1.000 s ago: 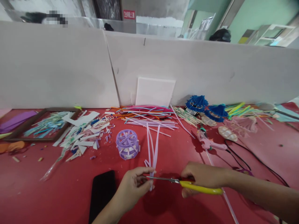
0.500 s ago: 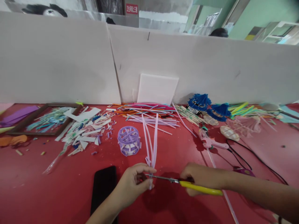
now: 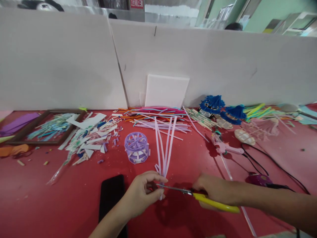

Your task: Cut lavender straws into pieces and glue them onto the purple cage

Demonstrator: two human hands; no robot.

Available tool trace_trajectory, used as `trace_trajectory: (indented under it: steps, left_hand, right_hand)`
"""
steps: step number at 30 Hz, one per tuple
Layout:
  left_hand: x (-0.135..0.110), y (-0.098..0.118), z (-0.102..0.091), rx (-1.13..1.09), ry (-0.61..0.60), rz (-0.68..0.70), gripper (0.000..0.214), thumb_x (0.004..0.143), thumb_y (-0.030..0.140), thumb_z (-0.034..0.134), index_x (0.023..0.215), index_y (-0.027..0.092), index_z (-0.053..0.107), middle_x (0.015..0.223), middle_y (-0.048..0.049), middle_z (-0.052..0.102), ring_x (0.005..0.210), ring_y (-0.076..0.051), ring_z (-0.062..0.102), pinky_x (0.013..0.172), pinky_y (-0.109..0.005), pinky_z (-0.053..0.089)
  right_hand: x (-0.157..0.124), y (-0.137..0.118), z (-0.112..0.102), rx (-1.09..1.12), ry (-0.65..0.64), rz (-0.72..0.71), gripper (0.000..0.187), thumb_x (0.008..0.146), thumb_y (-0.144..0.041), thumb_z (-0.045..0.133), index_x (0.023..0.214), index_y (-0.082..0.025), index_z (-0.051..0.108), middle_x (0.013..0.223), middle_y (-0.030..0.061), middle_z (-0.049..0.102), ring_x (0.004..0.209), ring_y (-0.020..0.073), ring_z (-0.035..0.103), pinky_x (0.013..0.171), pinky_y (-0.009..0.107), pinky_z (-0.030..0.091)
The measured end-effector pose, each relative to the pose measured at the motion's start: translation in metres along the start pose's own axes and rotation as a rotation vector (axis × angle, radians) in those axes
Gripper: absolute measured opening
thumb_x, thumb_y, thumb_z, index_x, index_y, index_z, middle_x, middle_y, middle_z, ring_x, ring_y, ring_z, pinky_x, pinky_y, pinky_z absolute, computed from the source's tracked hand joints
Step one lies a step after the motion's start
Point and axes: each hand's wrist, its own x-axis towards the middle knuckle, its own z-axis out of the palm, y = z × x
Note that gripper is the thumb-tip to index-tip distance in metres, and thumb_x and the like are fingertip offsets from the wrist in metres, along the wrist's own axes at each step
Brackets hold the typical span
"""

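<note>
My left hand (image 3: pixel 143 194) pinches a bundle of pale lilac straws (image 3: pixel 165 145) near their lower ends, the straws fanning upward over the red table (image 3: pixel 37 198). My right hand (image 3: pixel 216 191) grips yellow-handled scissors (image 3: pixel 198 196), whose blades reach left to the straws just below my left fingers. A small purple straw wheel (image 3: pixel 137 147) stands behind my left hand. A black phone (image 3: pixel 112 195) lies flat beside my left wrist.
A pile of coloured straws (image 3: pixel 153 115) lies by the white partition (image 3: pixel 198 62), with a white foam square (image 3: pixel 165 91) leaning on it. Paper scraps (image 3: pixel 89 138) and a framed piece (image 3: pixel 47 127) are left. A pink glue gun (image 3: pixel 224 145), its black cord, and blue tassels (image 3: pixel 218 105) are right.
The straw bundle has tilted and spread a little more upright in my left hand. The scissors and both hands stay almost where they were; the view shifted slightly.
</note>
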Motion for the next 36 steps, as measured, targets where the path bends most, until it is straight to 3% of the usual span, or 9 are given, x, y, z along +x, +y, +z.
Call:
trace_trajectory:
  steps: [6, 14, 17, 22, 25, 29, 32, 34, 36]
  left_hand:
    - [0.002, -0.003, 0.001, -0.016, -0.005, -0.042, 0.026, 0.069, 0.014, 0.061, 0.095, 0.016, 0.066, 0.088, -0.0021, 0.063, 0.067, -0.012, 0.064, 0.064, -0.026, 0.051]
    - [0.003, -0.008, -0.005, 0.073, 0.117, -0.039, 0.031, 0.072, 0.021, 0.062, 0.103, 0.015, 0.062, 0.068, -0.0002, 0.064, 0.066, -0.015, 0.065, 0.066, -0.028, 0.051]
    - [0.003, -0.008, -0.006, 0.142, 0.155, -0.014, 0.029, 0.074, 0.022, 0.06, 0.102, 0.017, 0.063, 0.079, -0.0026, 0.066, 0.066, -0.014, 0.065, 0.066, -0.027, 0.051]
    - [0.006, -0.008, 0.0, 0.225, 0.191, 0.005, 0.029, 0.076, 0.023, 0.056, 0.103, 0.017, 0.064, 0.113, -0.0098, 0.062, 0.062, -0.009, 0.061, 0.065, -0.026, 0.051]
    - [0.008, -0.01, 0.002, 0.234, 0.197, 0.017, 0.028, 0.077, 0.025, 0.056, 0.103, 0.018, 0.064, 0.119, -0.0105, 0.057, 0.063, -0.01, 0.061, 0.065, -0.027, 0.051]
    - [0.008, -0.011, 0.001, 0.257, 0.178, 0.017, 0.029, 0.077, 0.021, 0.054, 0.104, 0.018, 0.064, 0.116, -0.0098, 0.057, 0.063, -0.01, 0.061, 0.064, -0.026, 0.051]
    - [0.006, -0.008, 0.002, 0.328, 0.14, 0.047, 0.029, 0.077, 0.018, 0.052, 0.104, 0.019, 0.064, 0.108, -0.0073, 0.06, 0.064, -0.01, 0.06, 0.063, -0.024, 0.05]
    - [0.003, -0.005, 0.004, 0.396, 0.1, 0.071, 0.03, 0.077, 0.015, 0.052, 0.103, 0.02, 0.065, 0.1, -0.0053, 0.061, 0.066, -0.011, 0.059, 0.062, -0.023, 0.048]
    - [0.0, -0.001, 0.007, 0.446, 0.059, 0.092, 0.029, 0.076, 0.013, 0.051, 0.1, 0.02, 0.065, 0.095, -0.0042, 0.062, 0.067, -0.012, 0.058, 0.061, -0.022, 0.047]
  right_hand:
    - [0.003, 0.005, 0.008, -0.035, 0.011, -0.039, 0.013, 0.062, -0.011, 0.052, 0.05, -0.014, 0.056, 0.042, -0.0065, 0.039, 0.041, 0.0063, 0.036, 0.04, 0.018, 0.023]
    - [0.013, 0.021, 0.02, -0.225, 0.151, -0.057, 0.009, 0.065, -0.014, 0.057, 0.061, -0.014, 0.066, 0.056, 0.0024, 0.062, 0.05, 0.0109, 0.044, 0.05, 0.024, 0.026]
    - [0.005, 0.021, 0.015, -0.268, 0.281, 0.008, 0.016, 0.075, -0.019, 0.053, 0.068, -0.015, 0.067, 0.067, 0.0062, 0.068, 0.059, 0.0153, 0.055, 0.055, 0.025, 0.031]
    - [-0.003, 0.03, 0.01, -0.249, 0.511, 0.277, 0.027, 0.086, -0.036, 0.048, 0.08, -0.017, 0.067, 0.078, 0.0089, 0.071, 0.07, 0.0224, 0.065, 0.058, 0.027, 0.038]
    - [-0.002, 0.042, 0.011, -0.29, 0.564, 0.283, 0.025, 0.085, -0.032, 0.05, 0.096, -0.016, 0.066, 0.09, 0.0119, 0.071, 0.078, 0.0253, 0.068, 0.064, 0.03, 0.044]
    - [0.001, 0.042, 0.007, -0.567, 0.725, 0.078, 0.025, 0.086, -0.022, 0.05, 0.102, -0.01, 0.065, 0.099, 0.0175, 0.069, 0.086, 0.0286, 0.066, 0.074, 0.039, 0.049]
    - [0.005, 0.018, -0.005, -0.824, 0.896, -0.337, 0.029, 0.09, -0.014, 0.043, 0.112, -0.011, 0.062, 0.112, 0.0163, 0.066, 0.11, 0.0298, 0.057, 0.094, 0.046, 0.042]
    - [0.011, -0.005, -0.015, -0.915, 0.843, -0.576, 0.037, 0.092, -0.012, 0.039, 0.125, -0.017, 0.054, 0.131, 0.0113, 0.057, 0.127, 0.0259, 0.045, 0.106, 0.046, 0.031]
    - [0.021, -0.027, -0.022, -0.941, 0.781, -0.698, 0.04, 0.094, -0.014, 0.038, 0.132, -0.02, 0.049, 0.137, 0.0088, 0.052, 0.13, 0.0238, 0.041, 0.106, 0.045, 0.028]
